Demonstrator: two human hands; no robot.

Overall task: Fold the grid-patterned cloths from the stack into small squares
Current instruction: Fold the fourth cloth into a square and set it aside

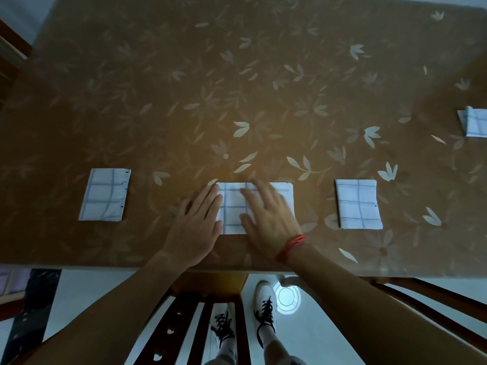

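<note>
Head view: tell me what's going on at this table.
A person is folding grid-patterned cloths on a table with a leaf-patterned cover. Both hands lie flat on the middle cloth, a folded rectangle near the table's front edge. The left hand is on its left end and the right hand, blurred, is across its middle. The left cloth and the right cloth, already folded small, lie apart on either side. A far cloth is cut off by the frame's right edge.

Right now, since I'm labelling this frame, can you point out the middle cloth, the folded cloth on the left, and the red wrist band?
middle cloth (231, 206): head view, bare patch between the two hands.
left folded cloth (104, 197): head view, its centre.
red wrist band (291, 246): head view, mid-strand.
</note>
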